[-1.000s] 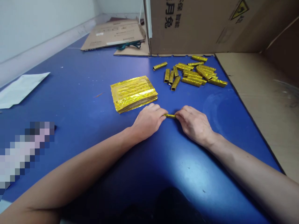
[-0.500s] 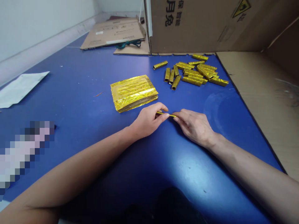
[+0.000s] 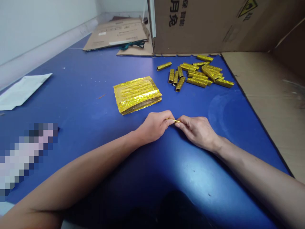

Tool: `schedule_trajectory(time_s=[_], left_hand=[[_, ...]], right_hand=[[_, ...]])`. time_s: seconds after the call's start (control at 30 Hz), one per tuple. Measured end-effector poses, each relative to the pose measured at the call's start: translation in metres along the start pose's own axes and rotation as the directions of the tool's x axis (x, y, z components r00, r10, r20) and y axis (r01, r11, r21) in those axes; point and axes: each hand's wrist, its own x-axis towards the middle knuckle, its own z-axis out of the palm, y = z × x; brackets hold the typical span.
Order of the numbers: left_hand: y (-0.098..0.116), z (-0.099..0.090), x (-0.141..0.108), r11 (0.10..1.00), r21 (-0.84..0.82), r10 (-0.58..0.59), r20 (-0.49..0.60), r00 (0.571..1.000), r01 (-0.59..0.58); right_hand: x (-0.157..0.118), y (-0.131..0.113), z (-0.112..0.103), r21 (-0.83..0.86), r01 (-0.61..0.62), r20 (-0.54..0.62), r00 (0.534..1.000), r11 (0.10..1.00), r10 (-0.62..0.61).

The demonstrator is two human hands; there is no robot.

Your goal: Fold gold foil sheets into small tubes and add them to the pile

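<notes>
Near the middle of the blue table, my left hand (image 3: 156,127) pinches one end of a thin gold foil strip (image 3: 176,121). My right hand (image 3: 199,130) grips the other end, its fingertips almost touching those of the left. Most of the strip is hidden by the fingers. Just beyond my left hand lies a flat stack of gold foil sheets (image 3: 138,92). Farther back on the right is a loose pile of small folded gold tubes (image 3: 200,76), several of them with open ends facing me.
A large cardboard box (image 3: 202,28) stands behind the tubes, and a cardboard sheet (image 3: 267,95) lies on the right. Flattened cardboard (image 3: 119,30) with a dark green ribbon (image 3: 132,45) is at the back left. A white packet (image 3: 22,90) and a pixelated object (image 3: 28,152) lie left.
Both hands have come slightly nearer to me and closer together. The fingers of my left hand have curled more tightly round the strip, so less of it shows.
</notes>
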Motion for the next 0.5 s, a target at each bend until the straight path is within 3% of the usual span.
schedule_trajectory(time_s=[0.17,0.5], left_hand=[[-0.0039,-0.0038,0.0014,0.997,-0.051,-0.053,-0.028,0.998,0.052],[-0.0083,-0.0055,0.0038,0.989,-0.127,-0.085,-0.017,0.996,0.082]], right_hand=[[0.0003,0.0038,-0.0011,-0.05,-0.041,-0.048,0.998,0.998,0.038],[0.0001,0.0038,-0.0031,0.078,-0.078,-0.081,0.993,0.994,0.084]])
